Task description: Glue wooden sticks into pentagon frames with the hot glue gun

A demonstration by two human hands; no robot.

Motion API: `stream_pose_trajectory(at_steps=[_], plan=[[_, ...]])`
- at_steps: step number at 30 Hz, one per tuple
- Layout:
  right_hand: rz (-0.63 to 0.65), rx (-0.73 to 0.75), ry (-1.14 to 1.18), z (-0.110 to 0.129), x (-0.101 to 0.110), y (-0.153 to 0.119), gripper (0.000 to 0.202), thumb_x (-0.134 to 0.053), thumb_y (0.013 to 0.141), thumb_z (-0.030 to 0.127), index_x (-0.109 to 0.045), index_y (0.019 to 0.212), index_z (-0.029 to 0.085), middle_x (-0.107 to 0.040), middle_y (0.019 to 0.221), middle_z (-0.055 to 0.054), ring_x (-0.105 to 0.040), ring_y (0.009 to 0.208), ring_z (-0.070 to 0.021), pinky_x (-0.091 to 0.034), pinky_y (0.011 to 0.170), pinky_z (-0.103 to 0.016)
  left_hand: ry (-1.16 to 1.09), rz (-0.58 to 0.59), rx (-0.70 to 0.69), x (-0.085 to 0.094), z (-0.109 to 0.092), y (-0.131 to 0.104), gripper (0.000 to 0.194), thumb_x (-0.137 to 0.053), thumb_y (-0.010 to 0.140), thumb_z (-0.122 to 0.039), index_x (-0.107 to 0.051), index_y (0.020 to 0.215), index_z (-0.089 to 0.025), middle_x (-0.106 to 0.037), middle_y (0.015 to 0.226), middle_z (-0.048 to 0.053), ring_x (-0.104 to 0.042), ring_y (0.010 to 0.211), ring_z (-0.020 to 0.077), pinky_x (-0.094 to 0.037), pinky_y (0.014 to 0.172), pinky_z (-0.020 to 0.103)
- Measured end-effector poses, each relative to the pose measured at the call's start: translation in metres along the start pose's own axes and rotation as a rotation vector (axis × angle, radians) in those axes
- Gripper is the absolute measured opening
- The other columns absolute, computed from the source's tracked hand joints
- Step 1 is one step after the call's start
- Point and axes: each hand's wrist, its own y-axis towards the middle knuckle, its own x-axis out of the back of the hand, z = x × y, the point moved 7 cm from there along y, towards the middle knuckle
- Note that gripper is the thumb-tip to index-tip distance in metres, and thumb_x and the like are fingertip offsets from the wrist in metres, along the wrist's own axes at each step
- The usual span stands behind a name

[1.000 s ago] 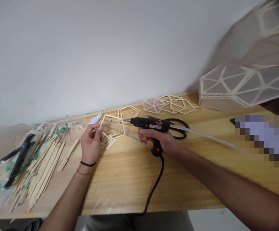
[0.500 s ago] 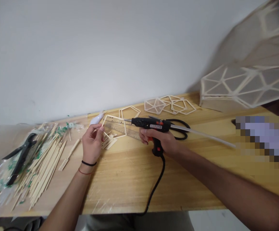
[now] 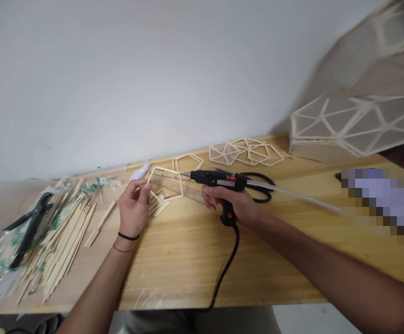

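Observation:
My left hand pinches the left side of a wooden pentagon frame, held up over the table. In my right hand is a black glue gun, its nozzle pointing left at the frame's upper right corner. A long translucent glue stick sticks out of the gun's back. Under the frame lie a clear ruler and several short sticks.
Pliers and many thin sticks lie on the left. More pentagon frames rest along the wall. A large panelled structure stands at the right. The gun's black cord runs over the front edge of the wooden table.

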Motion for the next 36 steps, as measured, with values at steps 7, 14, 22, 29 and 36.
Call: stream_pose_trajectory(at_steps=[7,14,22,29,36], plan=[[0.014,0.005,0.022,-0.0019,0.0007,0.0007,0.049,-0.084,0.08,0.048,-0.052,0.053,0.024,-0.048,0.057,0.0,-0.046,0.056,-0.016,-0.037,0.055,-0.036,0.006,-0.009,0.005,0.0007,0.0002,0.0004,0.04,-0.086,0.08,-0.053,-0.072,0.092,-0.018,-0.062,0.061,-0.005,-0.054,0.047,0.0084,-0.041,0.044,0.018],[0.025,0.012,0.036,-0.0019,-0.0002,0.0011,0.046,-0.082,0.081,0.044,-0.053,0.051,0.023,-0.047,0.057,0.0,-0.046,0.055,-0.0153,-0.036,0.055,-0.035,0.011,-0.004,0.0,0.0002,0.0003,0.0003,0.039,-0.086,0.081,-0.052,-0.072,0.093,-0.018,-0.061,0.061,-0.005,-0.054,0.047,0.0085,-0.041,0.044,0.017],[0.01,0.0,0.029,-0.0032,0.0012,0.0003,0.048,-0.083,0.081,0.048,-0.053,0.052,0.024,-0.048,0.058,0.0,-0.045,0.057,-0.0163,-0.036,0.055,-0.036,0.022,-0.01,-0.015,0.0015,0.0007,0.0006,0.038,-0.085,0.082,-0.052,-0.073,0.092,-0.018,-0.061,0.06,-0.005,-0.053,0.046,0.0087,-0.04,0.044,0.017],[0.01,0.007,0.044,-0.0036,0.0013,0.0003,0.047,-0.082,0.082,0.043,-0.052,0.053,0.023,-0.047,0.057,0.001,-0.046,0.056,-0.0151,-0.036,0.055,-0.035,0.019,-0.01,-0.019,0.0012,0.0017,0.0007,0.037,-0.085,0.083,-0.052,-0.073,0.093,-0.018,-0.061,0.06,-0.004,-0.053,0.047,0.0086,-0.04,0.044,0.017],[-0.018,-0.027,0.058,-0.0036,0.0013,0.0007,0.046,-0.085,0.077,0.046,-0.054,0.052,0.024,-0.047,0.058,0.0,-0.045,0.057,-0.0154,-0.036,0.054,-0.036,0.026,-0.012,-0.024,0.001,-0.0015,-0.0001,0.038,-0.085,0.082,-0.052,-0.072,0.092,-0.018,-0.062,0.062,-0.003,-0.053,0.047,0.0089,-0.04,0.045,0.018]])
